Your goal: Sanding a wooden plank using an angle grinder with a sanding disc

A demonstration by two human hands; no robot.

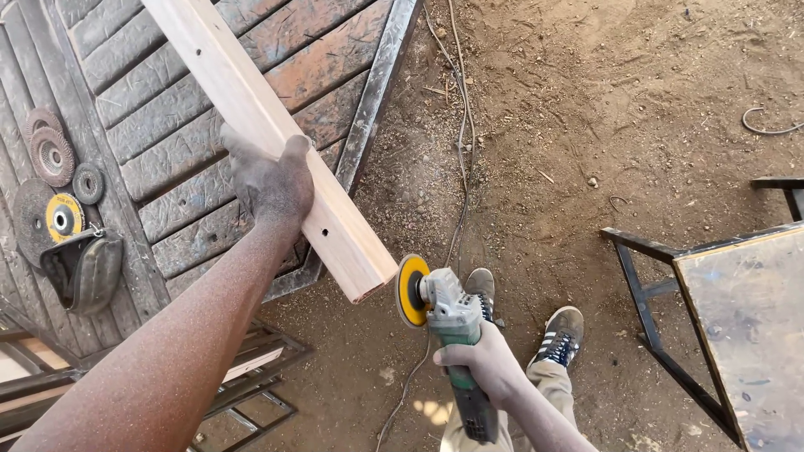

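Note:
My left hand (pixel 270 180), dusted with sawdust, grips a long pale wooden beam (pixel 318 209) that rests on a metal-framed plank table (pixel 193 142) and sticks out past its edge. A small round hole shows in the beam's side near its cut end. My right hand (pixel 486 364) holds a green and grey angle grinder (pixel 452 322) by its body. The grinder's yellow sanding disc (pixel 410 290) sits right beside the beam's cut end, at most just touching it.
Several spare grinding discs (pixel 52 180) and a dark pouch (pixel 84 268) lie on the table's left. A cable (pixel 459 142) runs over the dirt ground. A metal-framed table (pixel 737 310) stands at right. My shoes (pixel 559 333) are below the grinder.

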